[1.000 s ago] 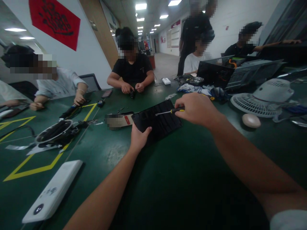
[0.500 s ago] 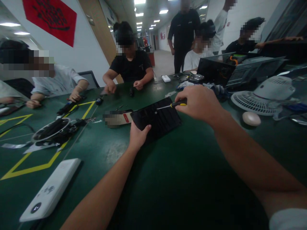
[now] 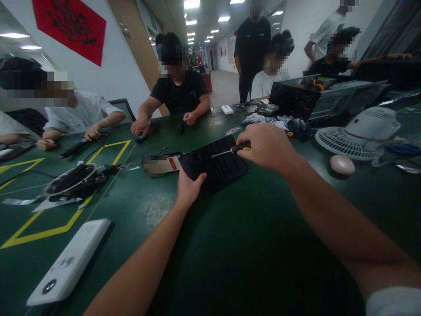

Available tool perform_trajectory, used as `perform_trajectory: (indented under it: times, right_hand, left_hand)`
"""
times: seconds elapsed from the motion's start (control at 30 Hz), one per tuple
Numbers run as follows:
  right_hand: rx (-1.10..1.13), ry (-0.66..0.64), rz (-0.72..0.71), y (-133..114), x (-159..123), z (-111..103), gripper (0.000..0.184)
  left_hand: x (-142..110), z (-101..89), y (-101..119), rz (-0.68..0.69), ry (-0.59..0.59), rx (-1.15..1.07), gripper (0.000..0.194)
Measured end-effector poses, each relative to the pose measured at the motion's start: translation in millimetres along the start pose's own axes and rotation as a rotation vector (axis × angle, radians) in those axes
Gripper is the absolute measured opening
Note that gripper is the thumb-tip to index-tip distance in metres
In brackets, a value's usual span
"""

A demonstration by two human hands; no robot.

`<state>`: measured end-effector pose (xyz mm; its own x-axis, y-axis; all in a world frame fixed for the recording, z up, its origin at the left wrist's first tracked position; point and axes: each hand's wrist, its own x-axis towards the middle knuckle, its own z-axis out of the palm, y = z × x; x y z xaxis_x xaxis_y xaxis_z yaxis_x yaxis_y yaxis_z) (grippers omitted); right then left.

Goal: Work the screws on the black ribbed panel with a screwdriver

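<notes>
My left hand (image 3: 191,186) is closed on the near left edge of a flat, black rectangular panel (image 3: 204,175), thumb on top. The panel is held tilted above the green table. In my right hand (image 3: 263,145) is a screwdriver (image 3: 241,147) with a black and yellow handle, gripped with curled fingers. Its metal shaft points left across the panel, and a small light spot shows at the tip; I cannot tell whether the tip touches the surface. A beige and red card-like object (image 3: 164,165) lies just left of the panel.
A white power-bank-like device (image 3: 70,261) lies at the front left, behind it a black cable bundle (image 3: 74,182) within yellow tape lines. To the right are a white fan (image 3: 358,134), a pale computer mouse (image 3: 342,164) and a computer case (image 3: 292,101). Several people sit around the table.
My right hand and the screwdriver have shifted slightly left and down. Across the table, a co-worker's hand has moved left and down to the tabletop. A standing person at the right has moved rightward.
</notes>
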<state>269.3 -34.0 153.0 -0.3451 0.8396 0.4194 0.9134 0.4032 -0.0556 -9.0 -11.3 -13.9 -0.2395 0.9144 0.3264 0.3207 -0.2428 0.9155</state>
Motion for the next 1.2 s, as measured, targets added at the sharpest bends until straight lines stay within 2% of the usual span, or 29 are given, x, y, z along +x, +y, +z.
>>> perform_trajectory:
  times: [0.7,0.87,1.03,1.2]
  right_hand:
    - [-0.018,-0.176,0.119,-11,-4,-4,0.034]
    - [-0.025,-0.146,0.035,-2,-5,-1,0.030]
    - [-0.003,0.014,0.038,8,-5,-8,0.020]
    - [0.005,-0.006,0.073,9,-3,-13,0.022]
  left_hand:
    - [-1,0.9,2,-0.018,0.006,0.012,0.070]
    - [-1,1.5,4,-0.007,-0.002,0.005,0.069]
    - [-1,1.2,5,-0.006,0.002,0.002,0.071]
    - [-1,1.0,3,-0.025,-0.017,-0.020,0.071]
